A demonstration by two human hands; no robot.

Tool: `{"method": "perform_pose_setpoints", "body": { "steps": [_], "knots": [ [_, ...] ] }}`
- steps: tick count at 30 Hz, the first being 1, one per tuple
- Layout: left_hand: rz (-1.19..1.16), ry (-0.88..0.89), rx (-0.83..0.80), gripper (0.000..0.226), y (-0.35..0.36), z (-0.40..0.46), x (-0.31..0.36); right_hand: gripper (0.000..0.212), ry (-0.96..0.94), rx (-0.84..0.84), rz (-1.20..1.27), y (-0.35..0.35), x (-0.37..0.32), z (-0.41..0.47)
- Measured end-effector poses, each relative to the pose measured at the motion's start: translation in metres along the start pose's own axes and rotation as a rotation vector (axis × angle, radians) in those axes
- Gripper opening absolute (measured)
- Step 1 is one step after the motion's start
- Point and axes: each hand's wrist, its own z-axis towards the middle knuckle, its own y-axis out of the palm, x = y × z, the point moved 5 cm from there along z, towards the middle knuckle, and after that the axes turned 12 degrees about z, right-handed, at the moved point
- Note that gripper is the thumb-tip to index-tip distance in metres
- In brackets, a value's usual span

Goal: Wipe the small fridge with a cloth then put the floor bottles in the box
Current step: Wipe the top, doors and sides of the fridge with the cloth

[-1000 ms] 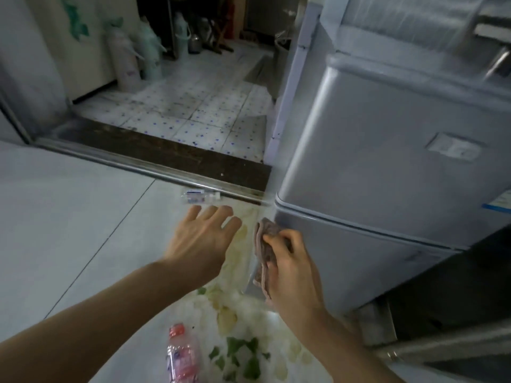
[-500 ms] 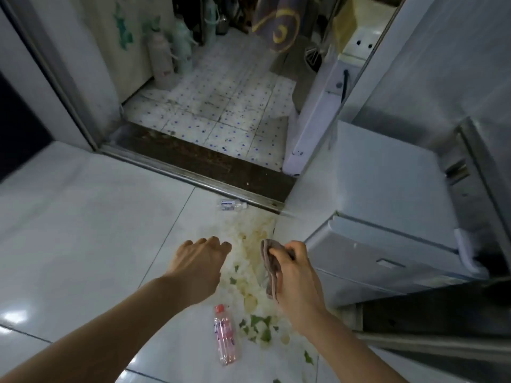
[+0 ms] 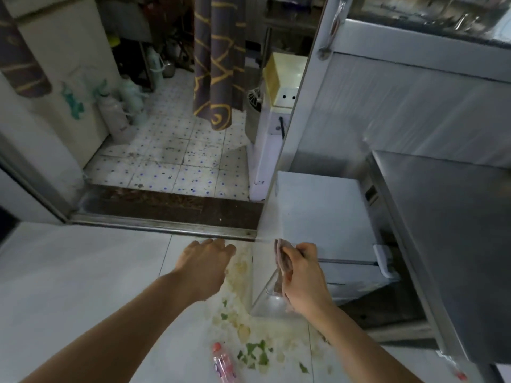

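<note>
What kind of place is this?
Probably a home kitchen area: a small fridge under a steel counter, thermos flasks on the tiled floor beyond the doorway, food scraps underfoot.

Brownish, perhaps pink cloth [image 3: 282, 261]; pink-capped bottle [image 3: 223, 363]

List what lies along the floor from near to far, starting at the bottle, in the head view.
Pink-capped clear plastic bottle → green leaf scraps → open left hand → metal door threshold → blue-dotted white tiles → white thermos flasks.
</note>
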Motion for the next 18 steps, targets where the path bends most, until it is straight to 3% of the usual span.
{"method": "perform_pose_setpoints", "body": {
  "steps": [12, 18],
  "knots": [
    [0.098, 0.253, 0.059, 0.039, -0.041, 0.112, -0.010, 0.041, 0.262, 0.206, 0.142, -0.039, 0.034, 0.059],
    [0.125, 0.539, 0.069, 0.034, -0.020, 0.187, -0.039, 0.039, 0.493, 0.391, 0.243, -0.012, 0.026, 0.088]
  ]
}}
